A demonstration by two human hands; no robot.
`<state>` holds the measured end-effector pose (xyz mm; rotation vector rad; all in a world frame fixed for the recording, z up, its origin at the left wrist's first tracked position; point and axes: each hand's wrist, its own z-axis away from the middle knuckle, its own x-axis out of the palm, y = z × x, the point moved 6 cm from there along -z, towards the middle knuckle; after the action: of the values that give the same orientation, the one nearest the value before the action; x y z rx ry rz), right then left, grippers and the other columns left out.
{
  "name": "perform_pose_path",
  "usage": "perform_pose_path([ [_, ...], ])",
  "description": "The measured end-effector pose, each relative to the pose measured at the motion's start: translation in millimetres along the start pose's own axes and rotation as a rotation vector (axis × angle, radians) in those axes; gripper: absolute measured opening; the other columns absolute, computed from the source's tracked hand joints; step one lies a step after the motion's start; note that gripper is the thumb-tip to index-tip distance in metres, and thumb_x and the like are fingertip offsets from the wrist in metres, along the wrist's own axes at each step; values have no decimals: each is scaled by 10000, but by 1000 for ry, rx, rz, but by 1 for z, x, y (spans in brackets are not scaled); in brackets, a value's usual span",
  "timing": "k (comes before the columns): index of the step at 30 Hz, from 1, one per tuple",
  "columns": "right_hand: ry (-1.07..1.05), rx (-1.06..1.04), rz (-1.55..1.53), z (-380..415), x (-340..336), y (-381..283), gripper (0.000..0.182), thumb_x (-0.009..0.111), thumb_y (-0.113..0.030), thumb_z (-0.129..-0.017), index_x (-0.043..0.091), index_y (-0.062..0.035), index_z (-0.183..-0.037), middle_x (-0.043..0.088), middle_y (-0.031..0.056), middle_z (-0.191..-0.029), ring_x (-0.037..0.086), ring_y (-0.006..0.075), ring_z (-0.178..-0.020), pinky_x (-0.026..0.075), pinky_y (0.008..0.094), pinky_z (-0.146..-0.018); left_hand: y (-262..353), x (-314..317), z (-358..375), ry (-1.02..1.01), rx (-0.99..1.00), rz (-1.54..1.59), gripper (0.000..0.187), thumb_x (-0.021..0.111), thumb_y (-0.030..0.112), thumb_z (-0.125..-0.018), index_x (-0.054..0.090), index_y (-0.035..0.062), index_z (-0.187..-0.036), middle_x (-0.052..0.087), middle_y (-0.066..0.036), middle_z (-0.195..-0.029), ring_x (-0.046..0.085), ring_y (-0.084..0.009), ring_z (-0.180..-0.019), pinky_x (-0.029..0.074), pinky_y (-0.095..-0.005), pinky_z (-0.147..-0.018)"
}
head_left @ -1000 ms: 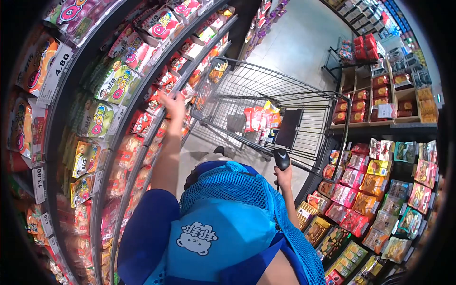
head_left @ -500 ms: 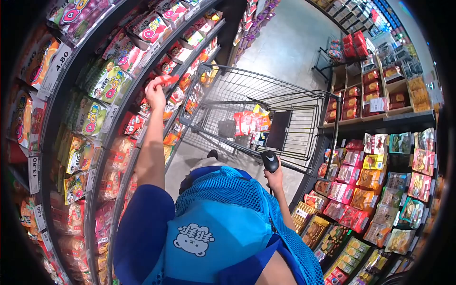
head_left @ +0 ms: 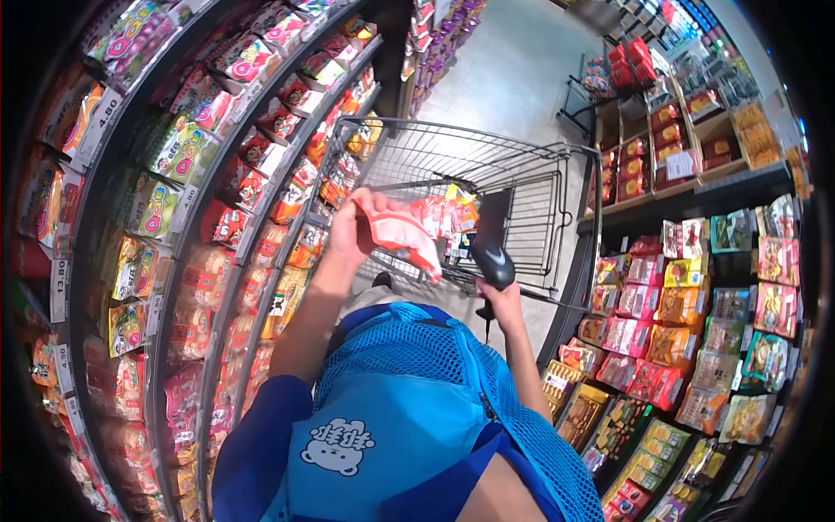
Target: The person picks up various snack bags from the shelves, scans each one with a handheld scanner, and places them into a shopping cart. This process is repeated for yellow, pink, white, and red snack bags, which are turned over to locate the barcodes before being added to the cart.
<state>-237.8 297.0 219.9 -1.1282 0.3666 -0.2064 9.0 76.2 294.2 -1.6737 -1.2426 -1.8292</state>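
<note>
Near the middle, my left hand (head_left: 350, 237) grips a red and white snack packet (head_left: 396, 233) by its left end, over the near left side of the wire shopping cart (head_left: 452, 143). My right hand (head_left: 502, 304) is closed round the handle of a black handheld scanner (head_left: 493, 266), whose head points up toward the cart. Inside the cart lie red and yellow packets (head_left: 442, 217), partly hidden by the held packet. A dark panel (head_left: 494, 217) stands beside them.
Shelves of bagged snacks (head_left: 187, 148) with price tags curve along the left. On the right are a wooden bin display (head_left: 670, 165) and racks of hanging packets (head_left: 674, 322). The cart stands on grey floor (head_left: 513, 65).
My left hand has moved from the left shelf rightward and down to the cart with the red packet. The scanner in my right hand has risen slightly and tilted.
</note>
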Motion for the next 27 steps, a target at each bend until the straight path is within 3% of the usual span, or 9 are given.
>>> perform_pose_path([
  [4,-52,-167,-304,27,4,-94,394,694,-63,-865,567,-1,-1232,643,59,-1068,623,134,-886,573,306,-716,-69,47,-9,-196,-142,182,235,440,179,-953,489,108,-734,533,-49,-776,518,-230,-875,361,-476,-1057],
  [6,-128,-159,-449,29,0,-94,521,701,-115,-865,498,-24,-1336,609,68,-1228,573,159,-1108,449,319,-961,-91,70,-12,-243,-169,184,252,426,184,-960,478,110,-725,521,-42,-768,496,-217,-850,365,-461,-1046],
  [8,-118,-125,-640,38,-2,-94,531,714,-43,-844,502,-12,-1329,587,67,-1265,554,152,-1127,417,315,-1006,-109,84,-13,-220,-174,153,275,413,189,-968,459,113,-708,505,-39,-762,473,-205,-823,369,-450,-1035],
  [9,-102,-141,-652,41,-5,-91,544,712,-59,-846,490,-16,-1342,580,73,-1278,555,161,-1136,422,322,-1005,-116,87,-15,-321,-143,205,247,415,213,-975,553,82,-817,588,-73,-874,541,-238,-907,400,-456,-1015],
  [12,-54,-177,-713,48,-17,-79,566,705,-80,-852,470,-23,-1364,569,86,-1298,557,178,-1156,435,339,-1002,-131,85,-2,165,-178,-150,295,378,225,-976,607,49,-1036,640,-126,-1058,586,-283,-1038,436,-473,-982],
  [14,44,-256,-751,51,-27,-79,559,701,-66,-853,472,-20,-1361,571,90,-1294,554,176,-1162,434,341,-1002,-142,83,12,217,-179,-203,474,286,335,-1002,522,26,-1274,576,-158,-1262,569,-271,-1139,437,-466,-992],
  [17,190,-298,-672,56,-39,-81,451,717,-39,-846,552,11,-1263,635,84,-1170,603,146,-1029,469,296,-918,-168,91,48,220,-244,-130,505,303,392,-1027,370,34,-1375,501,-113,-1342,494,-215,-1219,420,-398,-1006],
  [21,257,-322,-496,63,-35,-77,363,789,-53,-783,623,26,-1096,679,57,-996,619,107,-873,492,261,-797,-179,100,46,191,-171,-424,408,574,83,-957,402,40,-1324,511,-79,-1325,508,-163,-1210,424,-345,-1016],
  [27,299,-336,-368,70,-34,-80,334,770,-37,-799,644,22,-1103,681,49,-986,617,96,-840,500,252,-761,-166,88,27,292,-99,-387,450,551,81,-969,372,49,-1381,516,-82,-1321,527,-193,-1208,432,-373,-1034],
])
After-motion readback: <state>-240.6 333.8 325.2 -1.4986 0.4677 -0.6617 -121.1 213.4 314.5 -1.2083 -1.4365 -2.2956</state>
